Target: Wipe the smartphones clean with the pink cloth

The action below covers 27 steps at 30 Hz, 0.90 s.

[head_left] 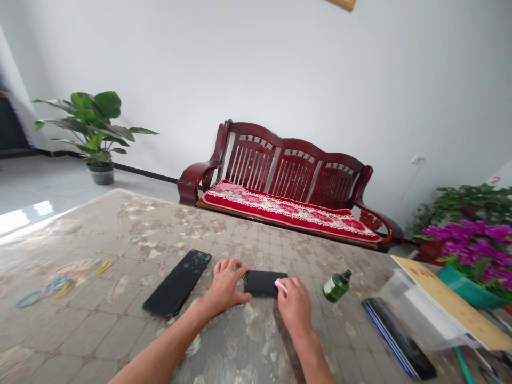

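A black smartphone [261, 284] lies flat and sideways on the patterned tablecloth [236, 341]. My left hand [227, 282] holds its left end, the thumb and index finger at the two long edges. In my right hand [294, 304] the closed fingers pinch a small pink cloth [281, 285], which touches the phone's right end. Most of the pink cloth is hidden by the fingers. To the left of my left hand rests a larger black slab [178, 282], like a tablet or big phone. A green spray bottle [337, 286] stands to the right of my right hand.
Several coloured bands [64, 285] lie at the left. At the right are dark flat devices [400, 338], a clear box [424, 309] with a tan board [452, 304], and purple flowers [480, 245] in a teal pot. A wooden bench [292, 170] stands beyond the table.
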Available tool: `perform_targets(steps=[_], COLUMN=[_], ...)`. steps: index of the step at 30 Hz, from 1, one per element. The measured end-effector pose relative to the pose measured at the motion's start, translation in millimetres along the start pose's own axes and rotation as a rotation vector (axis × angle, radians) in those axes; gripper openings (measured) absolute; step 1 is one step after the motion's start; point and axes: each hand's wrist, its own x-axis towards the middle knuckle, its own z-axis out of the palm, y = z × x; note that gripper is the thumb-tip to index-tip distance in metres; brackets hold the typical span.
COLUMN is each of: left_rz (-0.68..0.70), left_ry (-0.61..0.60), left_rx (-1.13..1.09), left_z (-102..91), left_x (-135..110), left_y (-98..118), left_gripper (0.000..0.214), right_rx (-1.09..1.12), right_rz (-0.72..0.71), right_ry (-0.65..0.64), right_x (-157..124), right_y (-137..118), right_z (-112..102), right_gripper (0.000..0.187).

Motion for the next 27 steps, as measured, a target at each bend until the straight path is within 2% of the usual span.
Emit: perform_targets(steps=[4, 11, 13, 17, 20, 25, 27], left_rz=[0.002, -0.01, -0.007, -0.001, -0.006, -0.002, 0.002], left_ry=[0.006, 0.0, -0.007, -0.018, -0.013, -0.003, -0.008], left_rx=[0.002, 0.0, 0.002, 0.012, 0.014, 0.009, 0.009], left_z=[-1.7, -0.7, -1.6, -5.2, -5.6, -2.9, -2.8], left_x=[-1, 0, 0, 0, 0, 1, 1], left_y=[1, 0, 0, 3, 3, 1, 0], left_gripper=[0.063, 0.064, 0.065, 0.064, 0.062, 0.064, 0.063], right_rx=[0.083, -0.13, -0.158, -0.098, -0.05, -0.072, -0.091], right_rz=[-0.085, 0.078, 0.069, -0.021, -0.072, 0.06, 0.1], right_ry=[-0.034, -0.031, -0.051, -0.113, -0.141, -0.124, -0.127], right_x=[-3, 31, 36, 34, 32, 39, 40], right_y=[-14, 19, 11, -23, -31, -8, -9], right_z=[3, 2, 5, 12, 13, 7, 6], right_gripper=[0.022, 0.021, 0.021, 0.02, 0.02, 0.02, 0.02])
